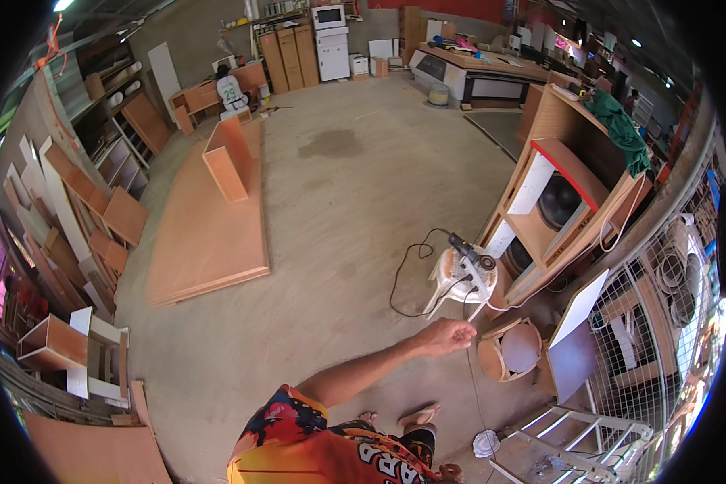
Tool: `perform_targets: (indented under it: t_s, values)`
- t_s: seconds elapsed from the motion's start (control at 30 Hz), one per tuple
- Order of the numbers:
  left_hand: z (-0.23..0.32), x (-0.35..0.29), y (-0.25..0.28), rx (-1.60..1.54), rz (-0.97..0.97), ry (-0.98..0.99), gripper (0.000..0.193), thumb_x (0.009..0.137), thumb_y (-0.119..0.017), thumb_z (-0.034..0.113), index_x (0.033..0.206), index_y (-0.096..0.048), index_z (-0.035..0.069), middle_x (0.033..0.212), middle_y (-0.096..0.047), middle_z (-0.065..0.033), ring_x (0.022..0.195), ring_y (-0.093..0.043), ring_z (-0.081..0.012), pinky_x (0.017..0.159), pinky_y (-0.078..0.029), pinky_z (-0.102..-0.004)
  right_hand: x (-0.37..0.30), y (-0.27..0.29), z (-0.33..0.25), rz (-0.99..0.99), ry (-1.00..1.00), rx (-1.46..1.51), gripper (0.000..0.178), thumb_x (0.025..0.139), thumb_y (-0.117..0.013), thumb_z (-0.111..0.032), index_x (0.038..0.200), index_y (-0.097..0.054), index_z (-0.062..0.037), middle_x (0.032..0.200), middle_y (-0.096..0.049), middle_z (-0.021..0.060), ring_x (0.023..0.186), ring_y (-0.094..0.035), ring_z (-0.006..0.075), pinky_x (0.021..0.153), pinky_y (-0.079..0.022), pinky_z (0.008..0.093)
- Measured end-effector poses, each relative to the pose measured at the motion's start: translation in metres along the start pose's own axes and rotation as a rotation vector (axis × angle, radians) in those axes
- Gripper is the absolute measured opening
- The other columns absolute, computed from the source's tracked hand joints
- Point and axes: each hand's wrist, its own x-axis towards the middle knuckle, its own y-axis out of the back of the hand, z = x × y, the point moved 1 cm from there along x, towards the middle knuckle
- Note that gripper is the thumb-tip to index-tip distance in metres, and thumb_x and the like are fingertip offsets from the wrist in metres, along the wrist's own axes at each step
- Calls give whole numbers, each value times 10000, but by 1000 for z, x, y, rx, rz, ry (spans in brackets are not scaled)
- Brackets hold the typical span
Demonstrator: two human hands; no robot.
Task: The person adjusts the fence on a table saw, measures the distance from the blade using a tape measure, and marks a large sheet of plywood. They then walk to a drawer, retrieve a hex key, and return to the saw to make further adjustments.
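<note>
My left hand (448, 335) reaches out to the right with its fingers curled closed; what they hold, if anything, is hidden. Just beyond it stands a white plastic stool (450, 278). An angle grinder (471, 251) with a dark cord lies on that stool, beside a white power strip (477, 281). A thin dark cord (477, 379) runs down past my left fingertips to the floor; whether they touch it I cannot tell. My right hand (450, 473) shows only in part at the lower edge, dark, its fingers not clear.
A large wooden speaker cabinet (532, 211) stands right of the stool. Round wooden pieces (510, 351) and an aluminium ladder (569, 436) are near my right. Plywood sheets (210, 242) lie at left, bearing an open wooden box (227, 161). Another person (231, 90) sits far back.
</note>
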Motion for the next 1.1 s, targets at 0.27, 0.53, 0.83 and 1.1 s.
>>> perform_targets:
  t_s: [0.27, 0.53, 0.83, 1.1]
  values:
    - [116, 244, 84, -27, 182, -304, 382, 1004, -699, 173, 1348, -614, 30, 1153, -728, -99, 1004, -710, -154, 888, -578, -310, 100, 110, -65, 257, 280, -331, 434, 976, -672, -402, 901, -696, 25, 908, -733, 228, 806, -735, 361, 757, -577, 492]
    - [205, 420, 158, 16, 419, -561, 322, 1009, -700, 172, 1310, -662, 64, 1050, -734, -56, 890, -674, -100, 803, -566, -278, 133, 196, -147, 335, 121, 443, 293, 946, -696, -138, 1177, -590, 5, 822, -737, 187, 554, -671, 201, 410, -454, 294]
    - [296, 603, 272, 388, 719, -710, 341, 957, -747, 227, 1272, -710, 101, 982, -763, -109, 874, -707, -173, 800, -553, -331, 100, 167, -194, 779, -34, 441, 352, 890, -694, -105, 1154, -646, 123, 893, -752, 215, 715, -762, 248, 532, -617, 340]
    - [317, 777, 332, 877, 456, -505, 736, 791, -778, 590, 1059, -738, -94, 960, -746, -290, 879, -733, -369, 778, -514, -491, 109, 81, -245, 703, -21, 541, 369, 955, -676, -141, 1266, -633, 53, 918, -781, 142, 693, -743, 183, 569, -572, 314]
